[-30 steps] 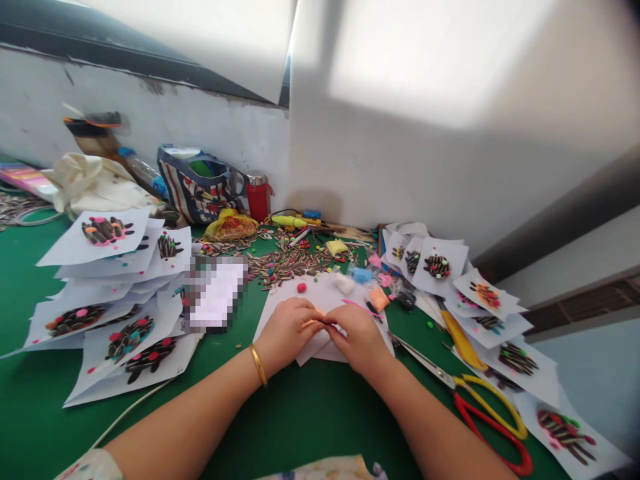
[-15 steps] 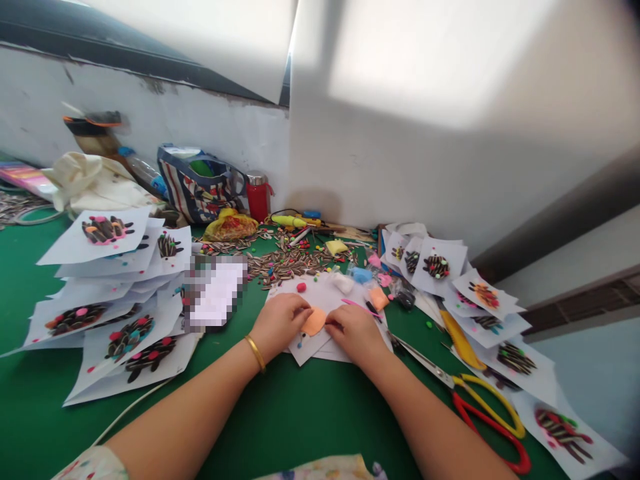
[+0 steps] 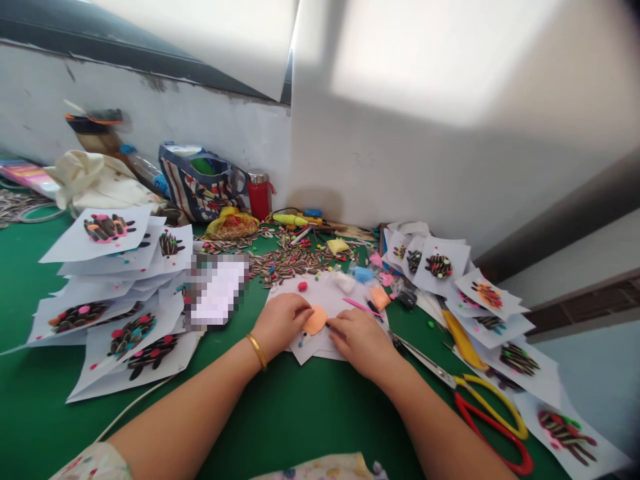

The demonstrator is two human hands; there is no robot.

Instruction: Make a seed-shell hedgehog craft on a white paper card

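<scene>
A flattened round of orange modelling clay (image 3: 316,321) lies on a small white paper sheet (image 3: 303,352) that has small blue and dark dots near its left edge. My left hand (image 3: 281,321) has its fingers pinched together at the left rim of the clay. From the other side, the bent fingers of my right hand (image 3: 363,341) touch the right rim, the index fingertip foremost. The thumb's grip there is partly hidden. Beyond my right hand lies a pink clay tool (image 3: 361,307), and a small red clay ball (image 3: 303,287) sits on the paper behind the round.
Large scissors (image 3: 463,381) lie right of my forearm, beside a yellow-handled knife (image 3: 463,339). Papers with seed figures pile up at left (image 3: 133,333) and right (image 3: 523,360). Sunflower seeds (image 3: 285,263), a clay packet (image 3: 379,298), a phone (image 3: 217,293) and a red flask (image 3: 259,198) stand farther back.
My right hand's fingers have shifted slightly at the clay's right rim and spread a little. My left hand keeps its place, and the view has moved marginally.
</scene>
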